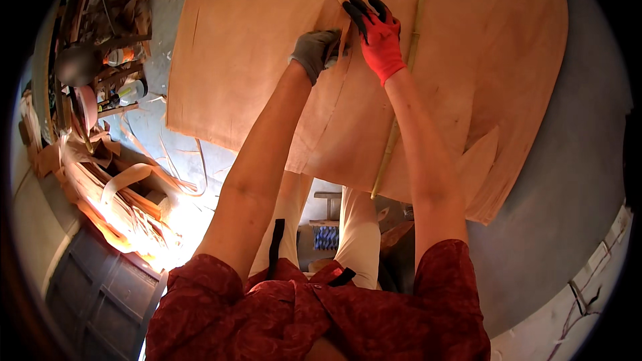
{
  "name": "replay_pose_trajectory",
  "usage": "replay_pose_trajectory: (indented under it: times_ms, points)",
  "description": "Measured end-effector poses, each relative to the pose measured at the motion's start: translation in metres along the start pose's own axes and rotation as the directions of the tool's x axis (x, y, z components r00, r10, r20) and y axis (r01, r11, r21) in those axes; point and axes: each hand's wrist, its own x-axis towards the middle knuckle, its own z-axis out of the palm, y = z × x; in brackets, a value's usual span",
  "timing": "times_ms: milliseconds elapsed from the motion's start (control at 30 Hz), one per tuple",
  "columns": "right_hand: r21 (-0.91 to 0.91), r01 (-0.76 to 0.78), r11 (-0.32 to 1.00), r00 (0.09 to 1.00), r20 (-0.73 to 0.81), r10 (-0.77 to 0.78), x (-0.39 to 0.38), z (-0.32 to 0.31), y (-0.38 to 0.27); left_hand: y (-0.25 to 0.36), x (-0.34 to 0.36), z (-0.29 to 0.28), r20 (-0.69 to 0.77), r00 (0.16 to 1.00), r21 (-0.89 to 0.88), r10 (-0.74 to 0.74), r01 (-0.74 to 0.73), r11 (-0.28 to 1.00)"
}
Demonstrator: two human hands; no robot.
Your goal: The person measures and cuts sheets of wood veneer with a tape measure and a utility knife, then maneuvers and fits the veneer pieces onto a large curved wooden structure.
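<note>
Large thin sheets of wood veneer [234,60] lie spread before me, with a lengthwise seam or split running near the middle. My left hand [316,52], in a grey glove, is closed at this seam. Its fingers pinch a narrow veneer strip [330,12] that lifts slightly from the sheet. Just to the right is my right hand [380,36], in a red glove with black fingertips. Its fingers are apart, with the tips close to the strip's edge; whether they touch it I cannot tell. A thin yellowish bamboo stick [416,33] lies lengthwise on the veneer, passing right of my right hand.
At left, a heap of veneer scraps [127,207] lies in bright light, with loose curled strips nearby. Above it, a cluttered rack [100,66] holds bottles and tools. A dark panelled box [100,294] stands lower left. Loose veneer flaps [481,160] stick out at the sheet's lower right.
</note>
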Motion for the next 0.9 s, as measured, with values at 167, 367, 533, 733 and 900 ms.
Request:
replay_pose_trajectory:
  times_ms: [167, 367, 533, 733, 900]
  points:
    - [-0.018, 0.058, 0.998, 0.998, 0.035, -0.057, 0.003, 0.009, 0.008, -0.005, 0.006, 0.004, -0.016, 0.995, 0.12, 0.097, -0.095, 0.988]
    - [-0.028, 0.059, 0.998, 0.979, 0.198, -0.052, 0.002, 0.014, 0.01, 0.006, 0.003, 0.013, -0.129, 0.989, 0.085, -0.066, 0.077, 0.993]
    - [-0.063, 0.064, 0.996, 0.976, 0.214, -0.049, -0.004, 0.032, 0.017, 0.024, 0.019, 0.008, -0.132, 0.991, 0.556, -0.014, 0.086, 0.827]
    - [-0.112, 0.049, 0.993, 0.957, 0.289, -0.015, -0.028, 0.068, 0.05, 0.057, 0.039, 0.018, -0.033, 0.999, 0.987, 0.006, 0.031, 0.159]
    - [-0.154, 0.076, 0.985, 0.954, 0.299, -0.027, -0.015, 0.064, 0.037, 0.02, -0.039, -0.025, -0.046, 0.997, 0.761, -0.06, 0.074, 0.645]
